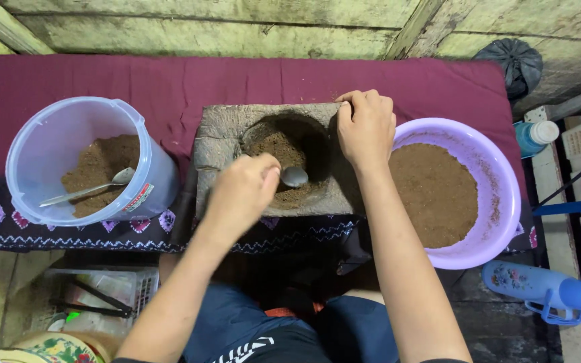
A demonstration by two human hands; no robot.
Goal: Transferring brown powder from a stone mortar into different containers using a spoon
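A rustic home workspace: rough wooden plank wall [203, 20] beyond the hands, maroon cloth [169, 81] under them.

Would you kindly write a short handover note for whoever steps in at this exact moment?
Left hand: grips a metal spoon, bowl down in the grey stone mortar.
Right hand: rests on the mortar's right rim.
Mortar holds brown powder.
Clear plastic bucket, left: some of the same powder plus a second spoon.
Purple plastic basin, right: a wide bed of powder.
Done: powder sits in all three. Left: the mortar's powder is not yet scooped out.
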